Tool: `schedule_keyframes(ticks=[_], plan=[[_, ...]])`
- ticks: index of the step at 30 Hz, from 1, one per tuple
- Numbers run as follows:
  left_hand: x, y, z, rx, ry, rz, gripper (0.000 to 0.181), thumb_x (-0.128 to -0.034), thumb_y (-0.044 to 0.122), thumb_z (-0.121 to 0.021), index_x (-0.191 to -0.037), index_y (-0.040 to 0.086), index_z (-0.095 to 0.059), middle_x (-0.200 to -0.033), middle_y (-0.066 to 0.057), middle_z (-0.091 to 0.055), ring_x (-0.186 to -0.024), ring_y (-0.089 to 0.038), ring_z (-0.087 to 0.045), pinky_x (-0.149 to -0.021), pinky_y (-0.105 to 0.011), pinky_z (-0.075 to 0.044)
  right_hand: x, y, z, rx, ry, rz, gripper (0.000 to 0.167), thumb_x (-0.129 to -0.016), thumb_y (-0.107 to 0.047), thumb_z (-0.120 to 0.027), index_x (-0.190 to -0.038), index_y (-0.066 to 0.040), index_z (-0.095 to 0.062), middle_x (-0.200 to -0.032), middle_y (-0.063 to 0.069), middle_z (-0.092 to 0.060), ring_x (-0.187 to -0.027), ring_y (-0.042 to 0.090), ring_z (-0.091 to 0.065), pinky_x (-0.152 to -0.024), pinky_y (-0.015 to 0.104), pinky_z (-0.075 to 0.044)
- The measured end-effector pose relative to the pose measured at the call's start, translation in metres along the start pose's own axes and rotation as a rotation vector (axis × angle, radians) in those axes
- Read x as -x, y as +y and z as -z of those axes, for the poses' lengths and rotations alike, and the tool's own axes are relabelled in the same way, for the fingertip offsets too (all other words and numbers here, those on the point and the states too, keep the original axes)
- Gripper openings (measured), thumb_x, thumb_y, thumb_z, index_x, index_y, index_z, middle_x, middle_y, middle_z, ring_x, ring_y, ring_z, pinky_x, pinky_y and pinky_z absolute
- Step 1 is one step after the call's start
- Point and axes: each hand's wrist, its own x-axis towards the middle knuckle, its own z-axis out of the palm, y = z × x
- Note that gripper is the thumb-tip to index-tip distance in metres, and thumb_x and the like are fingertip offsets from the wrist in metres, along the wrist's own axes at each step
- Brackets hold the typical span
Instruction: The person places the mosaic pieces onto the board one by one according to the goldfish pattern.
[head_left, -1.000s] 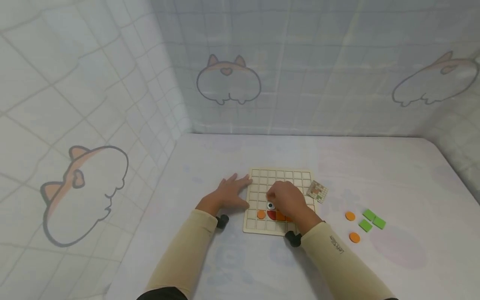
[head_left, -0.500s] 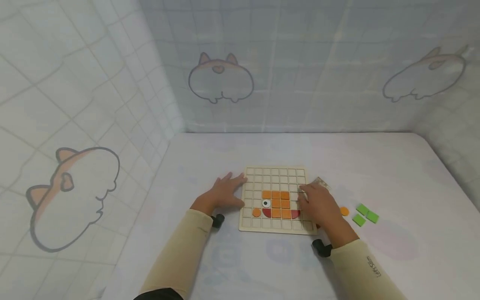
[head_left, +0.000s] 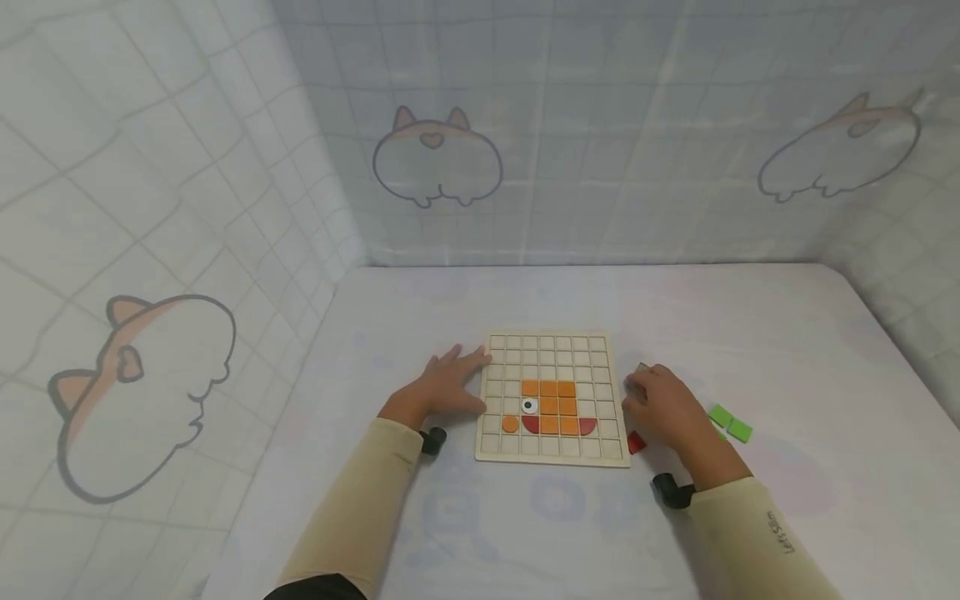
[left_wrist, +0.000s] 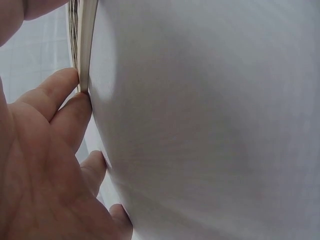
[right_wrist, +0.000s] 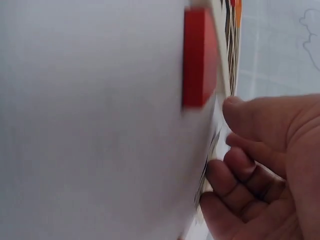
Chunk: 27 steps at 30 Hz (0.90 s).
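Note:
A pale wooden grid board (head_left: pixel 555 358) lies on the table, carrying orange squares (head_left: pixel 549 406), an orange disc (head_left: pixel 510 424), an eye piece (head_left: pixel 529 405) and two red curved pieces (head_left: pixel 588 427). My left hand (head_left: pixel 447 386) has its fingers spread, with fingertips touching the board's left edge (left_wrist: pixel 86 50). Just beyond the right edge, my right hand (head_left: pixel 663 408) is low with loosely curled fingers, its fingertips by a thin patterned card (right_wrist: pixel 202 182) that it mostly covers. Nothing shows pinched between thumb and fingers. A red piece (right_wrist: pixel 200 57) lies beside the board, near that hand.
Green square tiles (head_left: pixel 739 430) lie right of my right hand, one partly hidden by the wrist. White sheeting printed with cartoon animals (head_left: pixel 438 162) walls off the table's back and sides.
My right hand has moved from over the board to the right, beyond its edge, uncovering the orange squares. The left hand stays at the left edge. The view has shifted slightly.

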Motion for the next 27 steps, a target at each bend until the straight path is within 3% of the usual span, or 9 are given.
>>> schedule_keyframes(ticks=[4,9,16,19,27], plan=[[-0.002,-0.002,-0.001,0.013,0.013,0.003,0.094,-0.0740,0.038,-0.075,-0.159,0.037,-0.034,-0.169,0.015,-0.019,-0.160,-0.022,0.001,-0.129,-0.053,0.002,-0.005,0.005,0.004,0.029,-0.007,0.079,0.034,-0.094,-0.017,-0.067,-0.125,-0.001,-0.068,-0.121,0.019,-0.061,-0.114,0.035,-0.058,-0.103,0.055,-0.050],[-0.004,-0.004,-0.004,0.031,0.009,0.007,0.094,-0.0737,0.038,-0.075,-0.158,0.038,-0.034,-0.169,0.014,-0.019,-0.160,-0.022,0.001,-0.129,-0.054,0.002,-0.004,0.012,0.013,0.033,-0.015,0.118,0.026,-0.094,-0.017,-0.066,-0.115,-0.004,-0.074,-0.121,0.019,-0.065,-0.112,0.037,-0.059,-0.100,0.056,-0.051],[-0.005,-0.003,-0.003,-0.009,0.013,-0.037,0.094,-0.0733,0.037,-0.071,-0.159,0.037,-0.033,-0.169,0.016,-0.017,-0.160,-0.022,0.001,-0.129,-0.054,0.001,0.026,0.051,0.049,-0.062,0.065,0.038,0.037,-0.098,-0.019,-0.060,-0.131,-0.004,-0.065,-0.136,0.026,-0.056,-0.124,0.048,-0.051,-0.098,0.066,-0.047],[-0.005,-0.003,0.000,-0.017,0.010,-0.041,0.093,-0.0741,0.036,-0.069,-0.159,0.035,-0.033,-0.170,0.015,-0.018,-0.160,-0.022,0.001,-0.129,-0.055,0.000,0.039,0.070,0.057,-0.061,0.059,-0.002,0.042,-0.097,-0.021,-0.062,-0.135,-0.002,-0.061,-0.138,0.029,-0.053,-0.123,0.050,-0.051,-0.094,0.066,-0.048],[-0.008,-0.009,-0.003,-0.009,-0.003,-0.073,0.092,-0.0768,0.036,-0.070,-0.160,0.030,-0.032,-0.170,0.011,-0.017,-0.160,-0.027,0.000,-0.128,-0.056,0.001,0.056,0.092,0.036,-0.047,-0.025,-0.112,0.043,-0.090,-0.023,-0.072,-0.125,0.001,-0.065,-0.124,0.026,-0.064,-0.111,0.043,-0.059,-0.085,0.056,-0.053]])
